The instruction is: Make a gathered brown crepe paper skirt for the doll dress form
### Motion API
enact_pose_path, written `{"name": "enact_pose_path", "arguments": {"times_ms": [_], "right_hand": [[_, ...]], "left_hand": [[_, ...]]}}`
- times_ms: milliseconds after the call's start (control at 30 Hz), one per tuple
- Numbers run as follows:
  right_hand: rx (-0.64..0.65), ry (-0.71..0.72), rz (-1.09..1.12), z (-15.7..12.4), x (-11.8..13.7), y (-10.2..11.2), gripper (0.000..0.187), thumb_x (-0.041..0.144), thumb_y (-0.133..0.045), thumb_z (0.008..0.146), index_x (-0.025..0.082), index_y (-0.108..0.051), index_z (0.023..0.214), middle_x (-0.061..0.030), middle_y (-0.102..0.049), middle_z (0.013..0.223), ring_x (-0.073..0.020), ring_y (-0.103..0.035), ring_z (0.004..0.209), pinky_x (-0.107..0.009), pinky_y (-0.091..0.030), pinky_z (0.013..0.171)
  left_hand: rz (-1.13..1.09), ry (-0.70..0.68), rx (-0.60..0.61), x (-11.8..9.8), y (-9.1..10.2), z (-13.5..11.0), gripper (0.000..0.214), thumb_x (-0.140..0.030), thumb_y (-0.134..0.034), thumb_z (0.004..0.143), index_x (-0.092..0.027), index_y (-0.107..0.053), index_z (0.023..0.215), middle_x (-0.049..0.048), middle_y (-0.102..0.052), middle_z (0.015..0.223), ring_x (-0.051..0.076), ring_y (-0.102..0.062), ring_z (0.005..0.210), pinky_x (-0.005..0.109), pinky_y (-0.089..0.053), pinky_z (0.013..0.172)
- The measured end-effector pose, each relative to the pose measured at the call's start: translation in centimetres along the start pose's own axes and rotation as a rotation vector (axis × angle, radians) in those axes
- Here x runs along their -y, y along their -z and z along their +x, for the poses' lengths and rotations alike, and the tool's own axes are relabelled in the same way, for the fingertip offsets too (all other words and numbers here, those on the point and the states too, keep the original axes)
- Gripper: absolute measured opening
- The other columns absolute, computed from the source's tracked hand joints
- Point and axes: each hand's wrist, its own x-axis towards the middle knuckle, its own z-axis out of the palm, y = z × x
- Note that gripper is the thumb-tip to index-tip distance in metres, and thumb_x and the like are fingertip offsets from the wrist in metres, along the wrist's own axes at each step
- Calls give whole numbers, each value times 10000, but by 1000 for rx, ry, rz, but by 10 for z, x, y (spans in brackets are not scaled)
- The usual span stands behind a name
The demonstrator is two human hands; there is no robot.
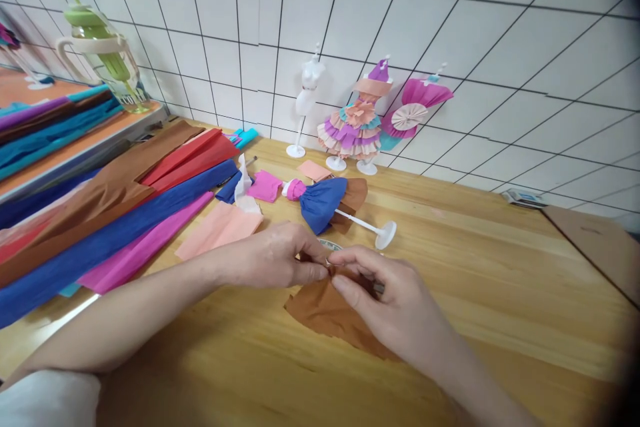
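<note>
Both of my hands meet over a piece of brown crepe paper [325, 310] on the wooden table. My left hand [285, 257] pinches its top edge between thumb and forefinger. From the other side my right hand [377, 287] pinches the same gathered edge, its thumb and fingertips close to the left ones. The sheet fans out below my fingers toward me. Just beyond them lies a small dress form [385, 235] on its side, wearing a pink top, a blue skirt [323, 203] and brown paper behind it. A round, patterned-rimmed thing [330, 245] is mostly hidden behind my hands.
Long crepe paper strips, such as a blue strip [150, 213], cover the left side. Peach paper [220, 228] lies nearby. Against the tiled wall stand a bare white dress form [309, 90] and two dressed ones. A green bottle [100, 47] is far left; a brown board [595, 247] lies right.
</note>
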Motion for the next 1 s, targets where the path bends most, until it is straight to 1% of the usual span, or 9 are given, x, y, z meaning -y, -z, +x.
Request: {"name": "enact_pose_path", "arguments": {"times_ms": [100,167,300,433,533,633,733,867,1000], "right_hand": [[13,-27,-40,-5,4,2,200,242,-499,813,212,-608,978,51,-541,540,-123,-473,463,-228,-377,448],[-5,-24,-131,-8,5,0,284,228,-485,817,209,-588,1081,35,-601,570,-142,-520,475,-246,-404,466],[-64,6,-330,-12,2,-7,406,242,-437,847,176,-528,1237,-34,-698,686,-206,-620,554,-310,-450,518],[-118,21,-394,-12,-3,-8,440,273,-440,867,179,-472,1296,-16,-680,641,-207,-607,508,-306,-432,489],[-176,33,-346,-9,-4,-6,365,265,-470,854,186,-501,1210,29,-615,570,-171,-563,468,-267,-401,455],[-271,22,-261,-4,-3,-5,195,271,-501,834,210,-543,1015,71,-521,506,-132,-508,427,-234,-389,438],[-327,3,-188,-1,-2,-6,63,284,-532,814,223,-549,817,79,-481,478,-104,-462,388,-209,-369,403],[-308,-5,-177,-2,-2,-7,150,241,-551,796,222,-522,649,68,-478,463,-91,-440,393,-200,-345,394],[-290,114,-209,-5,0,-8,186,187,-533,819,215,-514,637,71,-434,475,-86,-425,424,-205,-332,426]], "left_hand": [[60,-1,-25,-1,0,-2,177,-148,-502,817,-135,-635,701,-34,-528,605,67,-400,540,192,-291,503],[120,-9,-45,-4,-2,-3,182,-101,-490,795,-138,-634,691,-30,-566,616,67,-422,546,196,-309,535],[290,-26,-134,-10,-9,-2,219,-56,-505,750,-140,-543,552,-33,-491,514,76,-389,519,216,-299,541],[465,-94,-284,-7,-13,-2,205,-63,-500,739,-153,-497,555,-16,-481,542,93,-396,529,228,-267,520],[500,-80,-333,-5,-9,-2,215,-59,-479,747,-150,-488,553,-14,-472,545,91,-392,523,229,-262,515],[392,-25,-247,-5,-4,-2,222,-81,-489,761,-138,-514,548,-24,-468,528,77,-393,508,223,-264,499],[261,6,-188,-4,-2,-3,184,-118,-498,776,-131,-581,612,-33,-484,538,68,-388,501,211,-260,475],[174,8,-213,0,-2,-4,170,-169,-506,798,-133,-623,680,-25,-534,572,75,-438,522,196,-290,473],[173,-8,-230,1,-2,-3,159,-181,-522,795,-139,-638,694,-12,-570,599,93,-485,557,196,-334,500]]}}
